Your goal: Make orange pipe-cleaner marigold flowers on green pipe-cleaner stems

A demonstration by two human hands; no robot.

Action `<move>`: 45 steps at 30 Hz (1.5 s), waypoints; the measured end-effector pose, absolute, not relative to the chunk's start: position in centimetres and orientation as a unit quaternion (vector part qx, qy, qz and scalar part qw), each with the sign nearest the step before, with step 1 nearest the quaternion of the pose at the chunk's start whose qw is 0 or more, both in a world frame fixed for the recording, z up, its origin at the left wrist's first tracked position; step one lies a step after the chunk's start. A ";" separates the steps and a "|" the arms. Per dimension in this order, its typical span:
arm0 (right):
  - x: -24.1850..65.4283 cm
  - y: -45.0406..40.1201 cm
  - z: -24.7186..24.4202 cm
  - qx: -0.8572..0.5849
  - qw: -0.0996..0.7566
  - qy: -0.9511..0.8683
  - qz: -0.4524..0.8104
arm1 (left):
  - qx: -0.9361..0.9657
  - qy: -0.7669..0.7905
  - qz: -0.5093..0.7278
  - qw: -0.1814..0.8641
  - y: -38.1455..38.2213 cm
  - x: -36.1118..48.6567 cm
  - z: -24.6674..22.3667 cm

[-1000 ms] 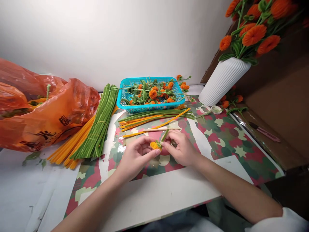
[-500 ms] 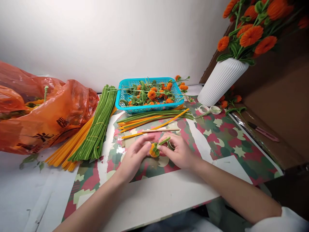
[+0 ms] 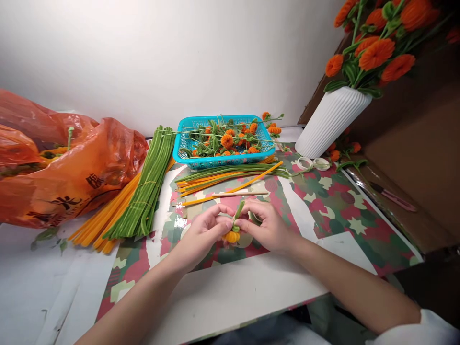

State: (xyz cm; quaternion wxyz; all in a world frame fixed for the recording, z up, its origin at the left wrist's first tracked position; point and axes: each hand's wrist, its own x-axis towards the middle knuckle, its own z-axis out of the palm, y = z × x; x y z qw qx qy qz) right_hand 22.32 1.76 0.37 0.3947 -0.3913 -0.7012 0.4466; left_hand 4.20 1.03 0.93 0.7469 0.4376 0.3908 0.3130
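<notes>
Between my two hands is a small yellow flower (image 3: 232, 236) with a green stem, its head pointing down and the stem up. My left hand (image 3: 209, 228) pinches it from the left, thumb against the green base. From the right, my right hand (image 3: 261, 224) closes thumb and fingers on the same green part. A green strip shows beside the right fingers, partly hidden by them. Just beyond the hands, a thin wooden stick (image 3: 240, 194) lies near a yellow strip (image 3: 201, 201) on the patterned mat (image 3: 319, 211).
A blue basket (image 3: 224, 163) of orange flowers stands at the back. Green stems (image 3: 145, 191) and an orange bag (image 3: 82, 177) are on the left. At right are a white vase (image 3: 328, 120), tape rolls (image 3: 321, 164) and a pink cutter (image 3: 398, 199).
The flower has turned so its head points down and its stem stands more upright. My left fingers have closed in nearer to my right hand.
</notes>
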 end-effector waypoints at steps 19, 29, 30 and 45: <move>22.8 1.8 0.2 -0.329 0.378 -0.771 0.394 | 0.436 0.404 0.245 0.766 1.4 3.7 0.9; 22.9 2.0 -0.3 -0.304 0.383 -0.817 0.307 | 0.488 0.454 0.250 0.702 1.2 3.9 1.5; 22.9 2.0 -0.2 -0.325 0.380 -0.811 0.302 | 0.548 0.469 0.287 0.631 1.1 3.9 1.7; 23.3 2.5 0.2 -0.311 0.323 -0.840 0.306 | 0.675 0.484 0.213 0.514 1.0 3.7 2.0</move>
